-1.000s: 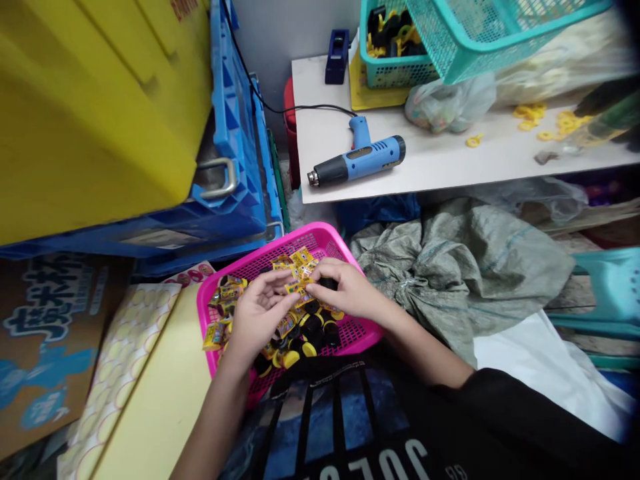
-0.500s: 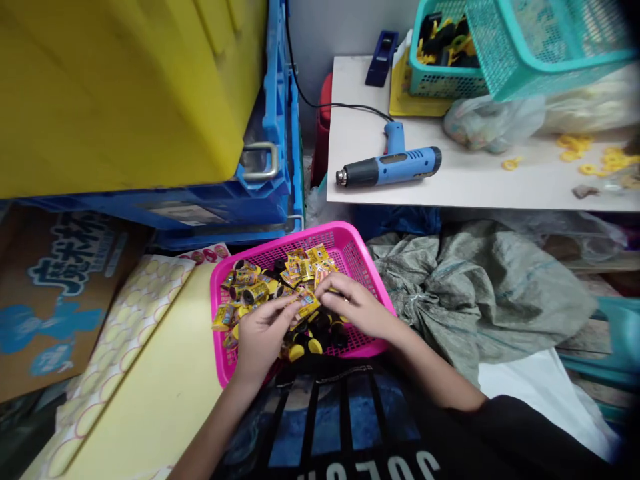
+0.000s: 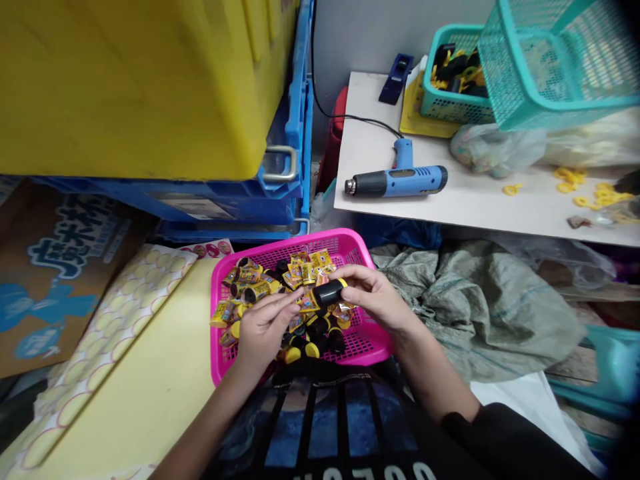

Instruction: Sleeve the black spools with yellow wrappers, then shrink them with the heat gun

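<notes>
My right hand point(image 3: 373, 297) is closed on a small black cylinder with a yellow end point(image 3: 329, 293), lying almost level between finger and thumb. My left hand point(image 3: 267, 327) pinches a yellow printed plastic sleeve point(image 3: 307, 302). The sleeve meets the cylinder's left end; whether it goes around that end I cannot tell. Both hands are over a pink basket point(image 3: 216, 340). Inside it lie printed yellow sleeves point(image 3: 320, 258) at the back, black cylinders with yellow ends point(image 3: 313, 350) at the front, and several sleeved pieces point(image 3: 257, 291) at the left.
A blue heat gun point(image 3: 400, 181) lies on the white table point(image 3: 370, 93) behind. Turquoise baskets point(image 3: 457, 107), a plastic bag point(image 3: 497, 147) and yellow rings point(image 3: 570, 177) are there too. Blue and yellow crates point(image 3: 200, 100) stand left; a grey sack point(image 3: 480, 300) lies right.
The black cylinder now shows in my right hand, brought against the sleeve in my left. Earlier no cylinder showed between the hands. The camera view has shifted a little.
</notes>
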`<state>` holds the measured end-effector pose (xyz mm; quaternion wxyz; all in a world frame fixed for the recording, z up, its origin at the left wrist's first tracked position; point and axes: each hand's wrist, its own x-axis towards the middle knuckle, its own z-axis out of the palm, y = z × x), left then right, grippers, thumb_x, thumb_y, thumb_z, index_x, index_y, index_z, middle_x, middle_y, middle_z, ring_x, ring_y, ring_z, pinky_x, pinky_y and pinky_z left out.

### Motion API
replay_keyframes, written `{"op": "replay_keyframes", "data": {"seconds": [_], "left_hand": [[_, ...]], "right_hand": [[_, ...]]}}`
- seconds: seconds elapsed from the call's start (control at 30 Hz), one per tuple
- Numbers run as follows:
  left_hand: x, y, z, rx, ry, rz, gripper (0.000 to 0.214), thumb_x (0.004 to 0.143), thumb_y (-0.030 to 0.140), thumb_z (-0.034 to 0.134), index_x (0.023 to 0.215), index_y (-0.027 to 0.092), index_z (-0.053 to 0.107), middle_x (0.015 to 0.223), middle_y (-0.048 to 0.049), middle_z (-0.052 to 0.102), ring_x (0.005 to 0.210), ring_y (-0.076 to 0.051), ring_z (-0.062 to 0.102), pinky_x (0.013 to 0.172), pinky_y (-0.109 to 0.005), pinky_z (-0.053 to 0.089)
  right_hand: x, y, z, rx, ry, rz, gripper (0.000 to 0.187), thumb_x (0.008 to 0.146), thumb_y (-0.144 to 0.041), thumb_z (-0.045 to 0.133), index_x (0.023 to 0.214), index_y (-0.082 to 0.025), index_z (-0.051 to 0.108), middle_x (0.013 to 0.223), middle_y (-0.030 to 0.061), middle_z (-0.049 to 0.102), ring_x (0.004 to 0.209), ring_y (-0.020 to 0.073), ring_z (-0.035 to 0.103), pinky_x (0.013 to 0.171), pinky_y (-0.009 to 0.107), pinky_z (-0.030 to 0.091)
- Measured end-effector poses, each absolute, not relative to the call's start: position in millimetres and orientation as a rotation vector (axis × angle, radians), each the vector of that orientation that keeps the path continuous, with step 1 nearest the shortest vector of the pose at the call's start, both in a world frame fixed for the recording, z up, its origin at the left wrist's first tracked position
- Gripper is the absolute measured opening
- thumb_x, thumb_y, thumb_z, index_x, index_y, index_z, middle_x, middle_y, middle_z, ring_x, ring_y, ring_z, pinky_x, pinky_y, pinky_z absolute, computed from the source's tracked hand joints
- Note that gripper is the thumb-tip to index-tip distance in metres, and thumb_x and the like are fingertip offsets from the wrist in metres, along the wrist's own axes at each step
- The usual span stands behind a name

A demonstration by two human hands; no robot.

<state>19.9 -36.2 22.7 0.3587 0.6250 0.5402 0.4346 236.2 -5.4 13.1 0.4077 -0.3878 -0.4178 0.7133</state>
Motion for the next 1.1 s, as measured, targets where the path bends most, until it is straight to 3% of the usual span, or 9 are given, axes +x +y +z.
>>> {"op": "replay_keyframes", "data": {"seconds": [0.1, 0.23, 0.37, 0.5, 0.6, 0.73, 0.93, 1.1], "left_hand": [[18.5, -36.1, 22.8, 1.664, 1.359, 1.111, 0.021, 0.083, 0.023, 0.064, 0.100, 0.028, 0.075, 0.090, -0.0027, 0.077, 0.075, -0.016, 0.070, 0.067, -0.026, 0.058], [21.4, -35.4, 22.9, 1.668, 1.323, 1.075, 0.019, 0.082, 0.023, 0.065, 0.097, 0.024, 0.076, 0.091, -0.0040, 0.077, 0.078, -0.017, 0.071, 0.070, -0.027, 0.058], [27.8, -34.5, 24.3, 1.451, 1.341, 0.953, 0.028, 0.076, 0.028, 0.071, 0.102, 0.020, 0.074, 0.099, -0.0057, 0.076, 0.080, -0.018, 0.071, 0.070, -0.028, 0.059], [32.8, -32.2, 26.4, 1.272, 1.270, 0.986, 0.029, 0.066, 0.025, 0.076, 0.093, 0.019, 0.070, 0.092, -0.0043, 0.074, 0.085, -0.019, 0.070, 0.073, -0.029, 0.058], [35.8, -30.9, 28.4, 1.237, 1.238, 0.973, 0.027, 0.067, 0.021, 0.074, 0.093, 0.019, 0.068, 0.093, -0.0040, 0.073, 0.091, -0.019, 0.068, 0.081, -0.031, 0.056], [41.7, -30.9, 30.3, 1.140, 1.193, 0.938, 0.029, 0.066, 0.021, 0.076, 0.094, 0.019, 0.070, 0.100, -0.0054, 0.073, 0.099, -0.021, 0.067, 0.087, -0.033, 0.054], [48.0, -31.0, 31.4, 1.067, 1.192, 0.987, 0.027, 0.059, 0.020, 0.081, 0.085, 0.019, 0.073, 0.104, -0.0066, 0.074, 0.106, -0.024, 0.065, 0.098, -0.040, 0.049], [52.4, -32.1, 32.4, 1.042, 1.214, 0.945, 0.029, 0.057, 0.026, 0.082, 0.084, 0.019, 0.072, 0.106, -0.0086, 0.073, 0.105, -0.026, 0.065, 0.094, -0.039, 0.051]], "right_hand": [[240.5, -4.7, 11.3, -0.954, -1.086, 1.860, 0.035, 0.072, -0.032, 0.079, 0.103, -0.024, 0.066, 0.088, 0.0001, 0.064, 0.071, 0.0110, 0.059, 0.067, 0.026, 0.049], [242.1, -4.4, 9.2, -0.873, -1.090, 1.841, 0.047, 0.066, -0.024, 0.083, 0.107, -0.024, 0.059, 0.099, 0.0006, 0.060, 0.083, 0.0109, 0.059, 0.074, 0.024, 0.050], [232.8, -6.3, 7.0, -0.853, -1.067, 1.791, 0.046, 0.065, -0.021, 0.084, 0.101, -0.025, 0.055, 0.101, 0.0000, 0.058, 0.087, 0.0112, 0.059, 0.080, 0.026, 0.049], [220.8, -12.1, 2.4, -0.796, -1.077, 1.772, 0.043, 0.065, -0.021, 0.084, 0.098, -0.025, 0.056, 0.103, 0.0001, 0.057, 0.093, 0.0131, 0.058, 0.086, 0.029, 0.048], [215.8, -16.6, -1.1, -0.741, -1.046, 1.799, 0.047, 0.066, -0.032, 0.084, 0.105, -0.027, 0.058, 0.107, 0.0016, 0.057, 0.098, 0.0159, 0.057, 0.086, 0.030, 0.047], [209.1, -20.4, -2.1, -0.752, -0.942, 1.964, 0.049, 0.081, -0.053, 0.065, 0.121, -0.026, 0.058, 0.124, 0.0068, 0.056, 0.115, 0.0211, 0.052, 0.096, 0.036, 0.042], [198.3, -19.8, -7.8, -0.700, -0.927, 1.954, 0.041, 0.077, -0.057, 0.067, 0.100, -0.022, 0.066, 0.114, 0.0062, 0.062, 0.112, 0.0212, 0.055, 0.104, 0.039, 0.034], [196.9, -21.3, -11.2, -0.729, -0.992, 1.922, 0.046, 0.076, -0.062, 0.065, 0.096, -0.021, 0.066, 0.112, 0.0075, 0.062, 0.115, 0.0236, 0.053, 0.101, 0.040, 0.038]]}}
